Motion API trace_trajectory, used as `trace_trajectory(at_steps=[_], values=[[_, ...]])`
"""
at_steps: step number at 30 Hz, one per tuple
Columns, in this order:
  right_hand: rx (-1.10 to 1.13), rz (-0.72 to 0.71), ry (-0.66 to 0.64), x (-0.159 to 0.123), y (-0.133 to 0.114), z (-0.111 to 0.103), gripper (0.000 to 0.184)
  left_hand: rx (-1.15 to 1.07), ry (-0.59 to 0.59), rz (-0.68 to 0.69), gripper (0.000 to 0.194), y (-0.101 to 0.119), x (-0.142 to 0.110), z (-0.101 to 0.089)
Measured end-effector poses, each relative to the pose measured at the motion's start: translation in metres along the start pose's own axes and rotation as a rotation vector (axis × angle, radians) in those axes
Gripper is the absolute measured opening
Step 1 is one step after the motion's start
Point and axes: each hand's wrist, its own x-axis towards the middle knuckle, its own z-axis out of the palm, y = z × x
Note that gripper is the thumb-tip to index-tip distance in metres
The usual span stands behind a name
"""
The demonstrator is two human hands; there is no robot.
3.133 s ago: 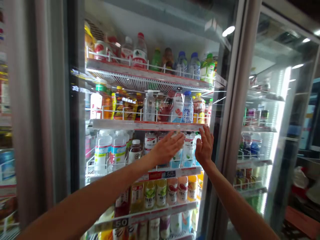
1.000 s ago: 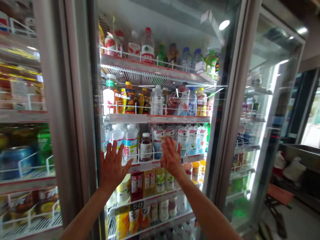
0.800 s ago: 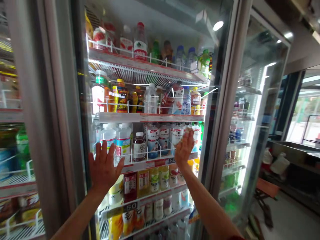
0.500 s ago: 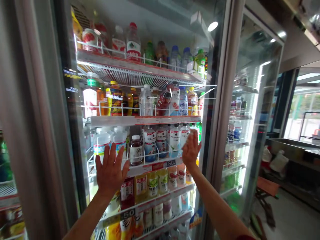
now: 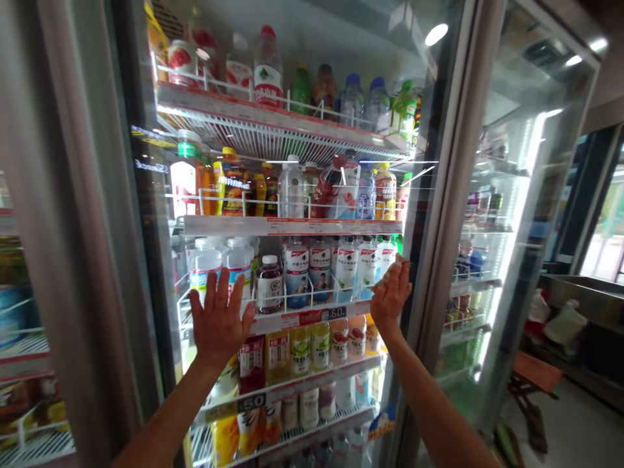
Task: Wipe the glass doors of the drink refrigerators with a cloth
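My left hand (image 5: 219, 322) lies with its fingers spread against the glass door (image 5: 336, 32) of a drinks fridge, holding nothing. Behind its fingertips stand clear bottles with white caps (image 5: 205, 257). Higher up on the right, my right hand (image 5: 390, 302) is closed on a crumpled light cloth (image 5: 398, 265) at the glass, in front of the white-labelled bottles (image 5: 347, 266). The fingers hide most of the cloth. A dark bottle with a white cap (image 5: 270, 286) stands behind the glass between my hands.
Metal door frames (image 5: 453, 195) run up both sides of the glass. Another glass door (image 5: 550, 149) stands at the right, with a folding stool (image 5: 536, 374) on the floor beyond it. Shelves (image 5: 292, 224) of bottles fill the fridge.
The view has shifted slightly, so the fridge sits a little farther right. My right hand has moved a little to the right across the glass with the cloth. My left hand stays nearly in place.
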Motion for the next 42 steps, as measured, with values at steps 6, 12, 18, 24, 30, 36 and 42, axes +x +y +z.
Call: trace_trajectory(at_steps=[6, 12, 18, 24, 30, 36, 42], values=[[0.149, -0.525, -0.232, -0.01, -0.043, 0.001, 0.068, 0.026, 0.059, 0.018, 0.069, -0.002, -0.001, 0.003], [-0.027, 0.069, 0.021, 0.024, 0.007, 0.006, 0.059, 0.029, 0.046, 0.03, 0.07, -0.001, -0.001, 0.002], [0.103, -0.433, -0.199, -0.015, -0.056, 0.002, 0.066, 0.017, 0.07, 0.03, 0.068, -0.001, 0.0, 0.001], [0.036, -0.076, -0.017, 0.01, -0.039, 0.006, 0.06, 0.023, 0.067, 0.047, 0.07, -0.002, -0.001, 0.001], [0.176, -0.564, -0.213, -0.01, -0.094, 0.008, 0.065, 0.028, 0.072, 0.043, 0.071, -0.002, 0.0, -0.001], [0.058, -0.122, -0.001, 0.036, -0.045, 0.015, 0.059, 0.026, 0.056, 0.063, 0.072, -0.004, -0.001, 0.0], [0.118, -0.385, -0.114, 0.028, -0.077, 0.012, 0.063, 0.035, 0.067, 0.059, 0.072, -0.003, -0.001, -0.001]])
